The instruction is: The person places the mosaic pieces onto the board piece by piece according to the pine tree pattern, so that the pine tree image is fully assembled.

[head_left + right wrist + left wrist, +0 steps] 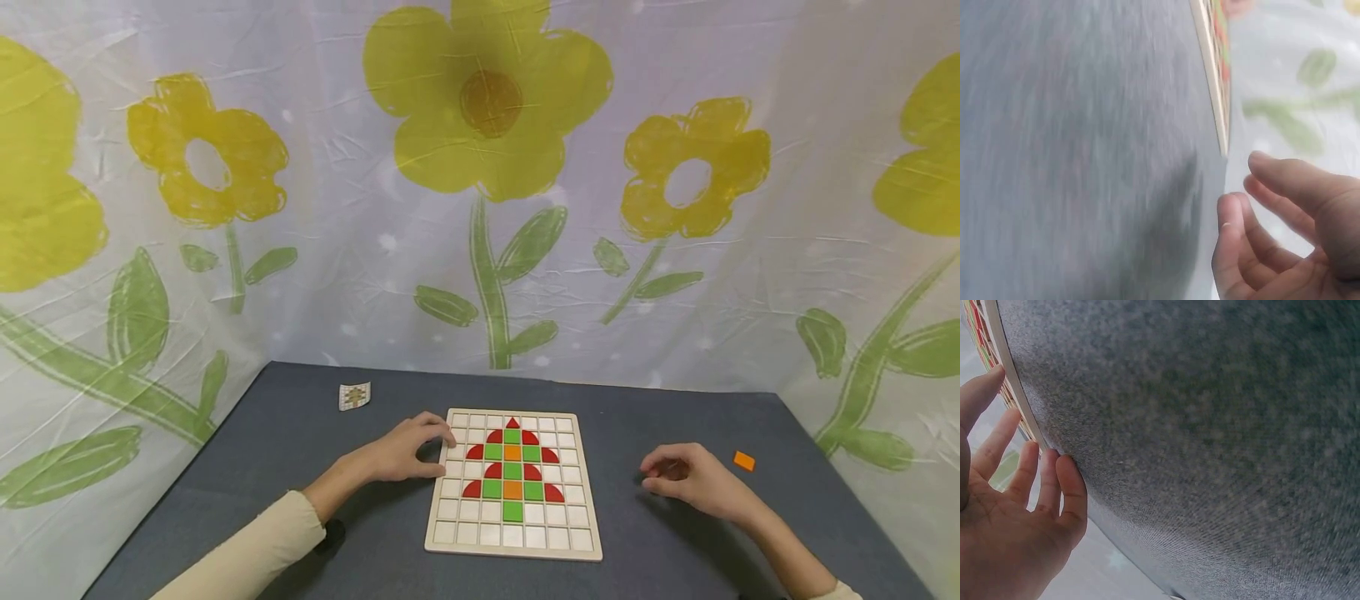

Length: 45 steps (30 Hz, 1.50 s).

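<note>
A square wooden board lies on the table, its grid filled with white cells and a tree pattern of red, green and orange tiles. My left hand is at the board's left edge, thumb and fingers spread and touching or nearly touching the frame. In the left wrist view, the left hand has its fingertips along the board's rim. To the right of the board hovers my right hand, fingers loosely bent. The right wrist view shows no object between the right hand's fingers. Past that hand lies a loose orange tile.
A small card with a printed pattern lies at the back left of the dark grey table. Behind the table hangs a pale curtain with yellow flowers.
</note>
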Available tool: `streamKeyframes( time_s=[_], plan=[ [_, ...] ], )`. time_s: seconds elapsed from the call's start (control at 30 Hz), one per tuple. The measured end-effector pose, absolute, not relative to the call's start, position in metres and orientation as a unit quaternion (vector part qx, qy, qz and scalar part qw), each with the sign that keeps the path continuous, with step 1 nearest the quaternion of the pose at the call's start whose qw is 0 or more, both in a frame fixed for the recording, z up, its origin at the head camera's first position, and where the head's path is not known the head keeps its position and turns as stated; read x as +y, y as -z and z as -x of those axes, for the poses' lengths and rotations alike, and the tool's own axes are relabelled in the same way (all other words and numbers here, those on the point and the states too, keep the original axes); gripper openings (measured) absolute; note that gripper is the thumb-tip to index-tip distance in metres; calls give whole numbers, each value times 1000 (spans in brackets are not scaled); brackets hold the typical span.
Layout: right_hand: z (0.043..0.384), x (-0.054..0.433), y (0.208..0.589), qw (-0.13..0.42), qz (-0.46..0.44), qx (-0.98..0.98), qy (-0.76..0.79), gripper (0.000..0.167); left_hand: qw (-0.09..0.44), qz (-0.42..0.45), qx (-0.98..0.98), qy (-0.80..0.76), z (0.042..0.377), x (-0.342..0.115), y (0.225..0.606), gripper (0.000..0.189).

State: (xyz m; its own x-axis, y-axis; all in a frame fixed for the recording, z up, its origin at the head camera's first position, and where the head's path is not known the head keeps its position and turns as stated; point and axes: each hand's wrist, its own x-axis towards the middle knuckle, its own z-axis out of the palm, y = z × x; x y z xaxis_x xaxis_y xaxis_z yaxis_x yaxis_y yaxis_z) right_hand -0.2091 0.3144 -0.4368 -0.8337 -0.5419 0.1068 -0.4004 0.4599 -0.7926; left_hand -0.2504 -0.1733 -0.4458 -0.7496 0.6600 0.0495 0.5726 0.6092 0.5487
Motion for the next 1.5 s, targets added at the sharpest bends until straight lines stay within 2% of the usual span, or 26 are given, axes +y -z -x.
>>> streamKeyframes(
  time_s=[0.63, 0.83, 1.13, 1.5],
  plan=[
    [207, 401, 437, 12, 212, 891, 402, 19, 79, -346, 893, -277, 250, -173, 446, 31],
    [208, 420, 433, 41, 164, 898, 407, 27, 79, -347, 893, -275, 250, -173, 445, 31],
    [214, 441, 435, 60, 119, 894, 428, 30, 84, -345, 892, -279, 251, -173, 445, 31],
    [220, 451, 441, 35, 73, 908, 411, 40, 87, -344, 893, -277, 250, -173, 443, 31]
  ],
)
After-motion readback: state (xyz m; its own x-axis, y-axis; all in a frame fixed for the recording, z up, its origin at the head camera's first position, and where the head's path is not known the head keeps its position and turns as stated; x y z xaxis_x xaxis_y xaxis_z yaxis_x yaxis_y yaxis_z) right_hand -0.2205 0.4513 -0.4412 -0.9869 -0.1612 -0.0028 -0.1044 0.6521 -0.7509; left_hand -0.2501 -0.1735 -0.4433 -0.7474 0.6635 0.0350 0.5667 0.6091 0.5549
